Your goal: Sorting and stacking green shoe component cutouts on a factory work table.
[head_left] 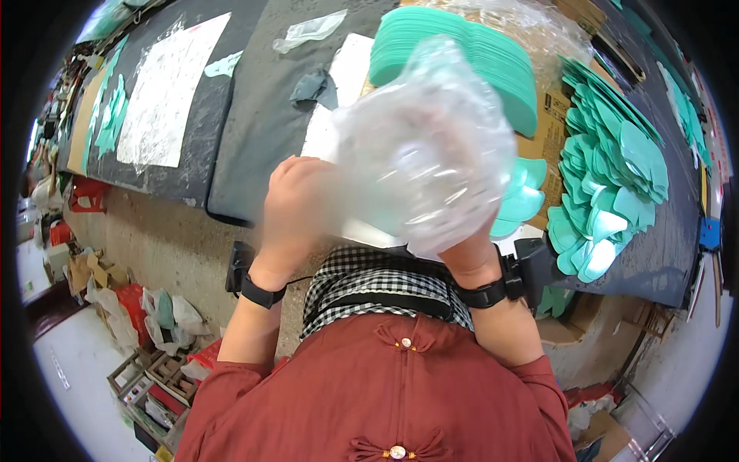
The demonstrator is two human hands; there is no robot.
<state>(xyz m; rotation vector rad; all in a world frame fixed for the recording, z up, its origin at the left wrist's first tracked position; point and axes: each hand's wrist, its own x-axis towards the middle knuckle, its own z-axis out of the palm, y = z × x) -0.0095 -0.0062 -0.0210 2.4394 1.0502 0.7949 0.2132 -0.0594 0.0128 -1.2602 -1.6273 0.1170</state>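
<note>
A crumpled clear plastic bag (427,146) hangs in front of me above the table's near edge, hiding much of what lies behind it. My right hand (471,252) is at the bag's lower right side, its fingers covered by the film; it appears to grip the bag. To the left of the bag is my left hand (296,202), knuckles up and fingers curled. A blur covers its fingertips and a pale green patch beside them, so what it holds does not show. Beyond the bag stands a tall row of stacked green sole-shaped sheets (493,65).
Loose green pieces (612,165) are heaped at the right on the dark table (258,115). Some green pieces (523,199) lie right behind the bag. A white sheet (173,88), a dark cloth scrap (314,88) and a plastic scrap (309,31) lie to the left.
</note>
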